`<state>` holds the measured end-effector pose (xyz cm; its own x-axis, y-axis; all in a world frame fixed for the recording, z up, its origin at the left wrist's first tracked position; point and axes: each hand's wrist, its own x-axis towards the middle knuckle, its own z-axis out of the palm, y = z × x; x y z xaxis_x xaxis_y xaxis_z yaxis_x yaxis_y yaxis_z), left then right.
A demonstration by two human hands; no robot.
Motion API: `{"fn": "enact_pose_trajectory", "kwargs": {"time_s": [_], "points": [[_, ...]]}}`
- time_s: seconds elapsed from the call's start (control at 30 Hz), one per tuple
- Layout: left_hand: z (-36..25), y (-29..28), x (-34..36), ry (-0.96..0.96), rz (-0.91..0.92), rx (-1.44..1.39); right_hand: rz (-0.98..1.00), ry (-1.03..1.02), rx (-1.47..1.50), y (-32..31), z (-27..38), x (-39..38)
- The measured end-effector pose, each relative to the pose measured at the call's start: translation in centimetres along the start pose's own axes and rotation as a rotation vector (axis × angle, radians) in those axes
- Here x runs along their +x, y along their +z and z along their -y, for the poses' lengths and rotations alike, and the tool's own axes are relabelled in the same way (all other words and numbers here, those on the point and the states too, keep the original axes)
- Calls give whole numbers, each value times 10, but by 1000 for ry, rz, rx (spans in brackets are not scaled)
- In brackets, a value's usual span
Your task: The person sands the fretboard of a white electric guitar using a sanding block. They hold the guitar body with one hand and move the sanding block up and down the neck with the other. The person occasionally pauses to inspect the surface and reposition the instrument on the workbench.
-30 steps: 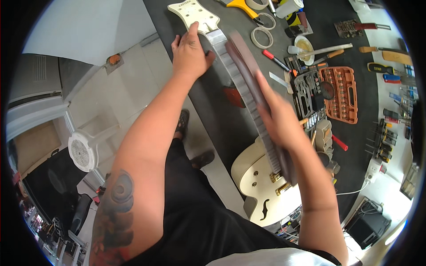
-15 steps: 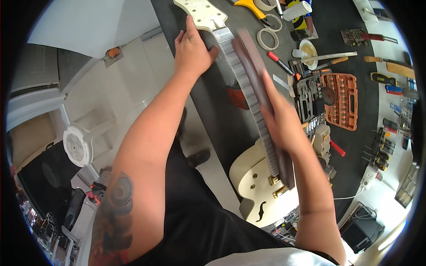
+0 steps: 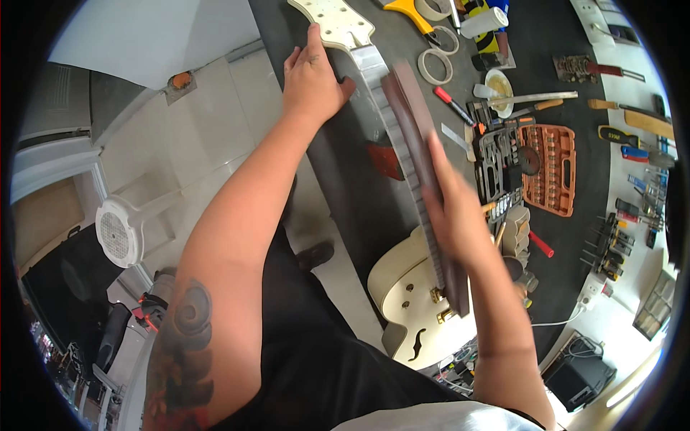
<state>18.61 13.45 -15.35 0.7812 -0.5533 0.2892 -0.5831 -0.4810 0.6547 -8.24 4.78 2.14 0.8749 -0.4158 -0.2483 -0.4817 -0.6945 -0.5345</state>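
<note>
A cream electric guitar lies across the dark bench, its f-hole and gold hardware facing up. Grey strips, apparently masking tape, cover the fretboard between the frets. At the far end, my left hand is curled against the neck just below the headstock, thumb at the neck's edge and a finger on the headstock. My right hand grips a long, straight brown bar, perhaps a sanding beam, laid lengthwise along the fretboard. The bar hides part of the frets and bridge area. A reddish block sits under the neck.
Right of the neck lie tape rolls, a red marker, a white bowl and an orange socket case. Hand tools hang along the wall. A white stool stands on the floor at left.
My right hand and the brown bar have slid along the neck toward the guitar's body. My left hand stays by the headstock. The whole view has shifted slightly.
</note>
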Motion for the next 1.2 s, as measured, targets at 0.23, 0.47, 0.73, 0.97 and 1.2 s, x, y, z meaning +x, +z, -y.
{"fn": "enact_pose_trajectory", "kwargs": {"time_s": [0.23,0.47,0.73,0.97,1.2], "points": [[-6,8,6,-12,32,-78,-103,-249,-65,4,18,148],[4,3,0,-13,23,-20,-1,-80,-40,7,-2,-2],[-13,4,7,-19,-6,-46,-155,-317,15,18,23,137],[-5,-2,9,13,41,-194,-248,-163,-115,7,40,100],[-15,-80,25,313,161,-256,-691,321,258,-29,11,-96]]}}
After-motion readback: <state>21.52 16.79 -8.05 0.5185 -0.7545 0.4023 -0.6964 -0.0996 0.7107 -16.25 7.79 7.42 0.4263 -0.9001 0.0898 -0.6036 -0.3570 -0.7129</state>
